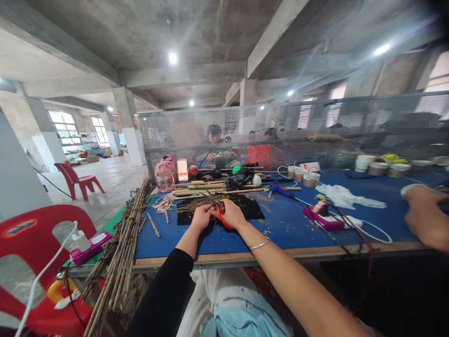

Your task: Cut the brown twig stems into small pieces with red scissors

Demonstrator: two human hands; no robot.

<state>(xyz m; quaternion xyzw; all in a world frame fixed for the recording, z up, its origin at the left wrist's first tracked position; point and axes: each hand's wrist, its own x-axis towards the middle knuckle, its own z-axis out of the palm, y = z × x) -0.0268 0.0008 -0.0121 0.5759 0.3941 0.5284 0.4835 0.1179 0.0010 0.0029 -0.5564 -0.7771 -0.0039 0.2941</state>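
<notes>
My left hand (201, 216) is closed around thin brown twigs (198, 202) that lie on a black cloth (250, 208) on the blue table (280, 229). My right hand (232, 214), a silver bangle on its wrist, grips red-handled scissors (220, 214) whose blades point at the twigs. Both hands touch at the front of the cloth.
A long bundle of sticks (121, 252) leans off the table's left edge. Bamboo rods (210, 187), a pink bottle (165, 175), tape rolls (303, 177), a blue glue gun (278, 189), a white cloth (345, 196) and a pink device with cables (324, 219) lie about. Another person's hand (424, 213) rests at the right. Red chairs (79, 180) stand left; a mesh screen (280, 131) backs the table.
</notes>
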